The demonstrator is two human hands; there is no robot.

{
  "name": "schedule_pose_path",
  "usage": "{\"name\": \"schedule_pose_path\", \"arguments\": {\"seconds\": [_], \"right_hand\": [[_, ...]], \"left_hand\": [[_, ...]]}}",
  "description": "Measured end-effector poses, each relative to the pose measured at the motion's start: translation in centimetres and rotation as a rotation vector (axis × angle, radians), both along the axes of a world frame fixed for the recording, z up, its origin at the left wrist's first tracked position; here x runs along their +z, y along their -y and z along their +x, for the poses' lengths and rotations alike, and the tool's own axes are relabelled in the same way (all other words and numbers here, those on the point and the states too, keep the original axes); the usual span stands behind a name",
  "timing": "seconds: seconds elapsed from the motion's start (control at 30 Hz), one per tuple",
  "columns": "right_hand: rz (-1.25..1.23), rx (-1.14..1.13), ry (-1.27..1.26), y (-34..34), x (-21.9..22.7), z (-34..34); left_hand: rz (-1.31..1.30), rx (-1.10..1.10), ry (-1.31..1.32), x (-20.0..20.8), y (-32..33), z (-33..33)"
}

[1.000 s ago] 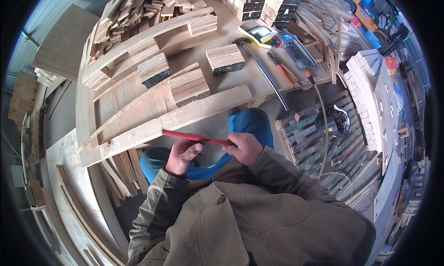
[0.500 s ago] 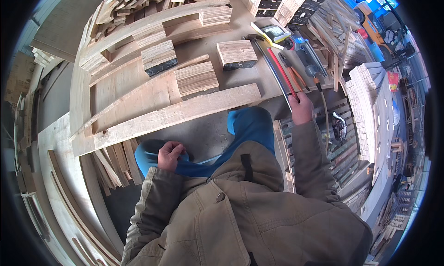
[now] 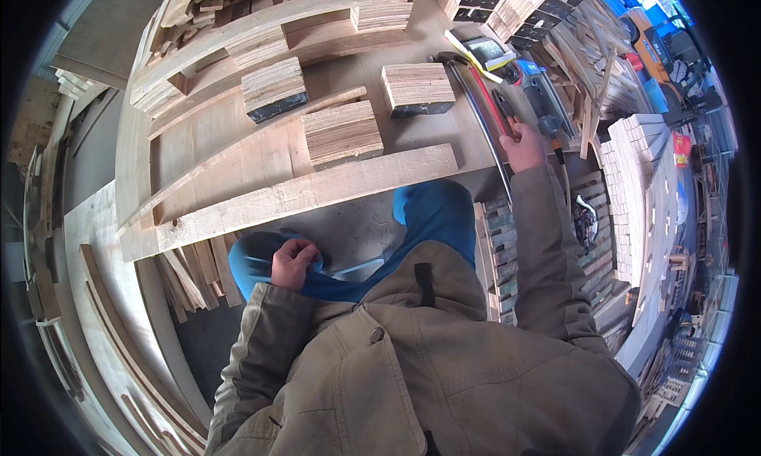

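Observation:
My left hand (image 3: 293, 263) rests on my left knee with its fingers curled and nothing seen in them. My right hand (image 3: 523, 148) is at the right of the worktable, its fingers closed around the lower handles of orange-handled pincers (image 3: 504, 106); the handle ends are hidden by the hand. Just left of it lie a red-handled bar (image 3: 490, 98) and a dark-headed hammer (image 3: 472, 111) with a long metallic shaft. Right of the pincers lies a grey-blue air nailer (image 3: 547, 107) with a hose fitting.
On the table sit a wooden frame of boards (image 3: 309, 188) and several laminated wood blocks (image 3: 418, 90). A yellow-edged device (image 3: 482, 53) lies behind the tools. Scrap wood (image 3: 218, 4) is piled at the far left; slatted pallets (image 3: 602, 254) stand at the right.
My right hand has moved forward from the lower end of the red-handled bar to the pincers' handles. My left hand stays on my knee. The view has shifted slightly.

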State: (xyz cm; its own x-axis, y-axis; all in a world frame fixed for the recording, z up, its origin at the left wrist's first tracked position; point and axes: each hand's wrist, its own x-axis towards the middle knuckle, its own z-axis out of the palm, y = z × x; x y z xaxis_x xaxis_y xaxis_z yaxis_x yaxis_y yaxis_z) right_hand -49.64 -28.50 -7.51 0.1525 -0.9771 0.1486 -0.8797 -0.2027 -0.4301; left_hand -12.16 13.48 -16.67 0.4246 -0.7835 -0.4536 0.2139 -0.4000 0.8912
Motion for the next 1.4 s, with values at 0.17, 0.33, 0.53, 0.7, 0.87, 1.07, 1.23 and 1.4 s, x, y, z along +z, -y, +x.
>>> {"name": "schedule_pose_path", "arguments": {"seconds": [0.17,0.33,0.53,0.7,0.87,1.07,1.23,1.4], "right_hand": [[-0.081,0.042,-0.004,-2.3,-0.5,0.6],[-0.092,0.043,0.031,-6.8,0.7,0.4],[-0.029,0.102,0.115,-11.0,0.0,-0.5],[-0.032,0.109,0.145,-11.3,-0.6,-1.0],[-0.027,0.114,0.136,-10.7,-1.2,-0.3],[0.109,0.074,0.080,-10.3,-1.1,0.9],[0.255,0.058,0.116,-10.1,-0.7,0.9],[0.164,0.041,0.135,-10.4,-0.9,1.2]], "left_hand": [[0.022,-0.002,-0.002,0.0,-0.1,0.0],[0.049,-0.025,0.037,0.4,0.2,-0.2],[0.007,-0.096,0.097,1.4,0.9,-0.4],[-0.145,-0.058,0.206,4.1,2.0,-0.5],[-0.196,-0.016,0.311,8.6,3.8,0.0],[-0.183,-0.046,0.772,11.7,7.5,2.6],[-0.057,-0.022,0.839,12.7,10.1,5.4],[-0.072,-0.161,0.994,13.4,11.7,3.9]]}}
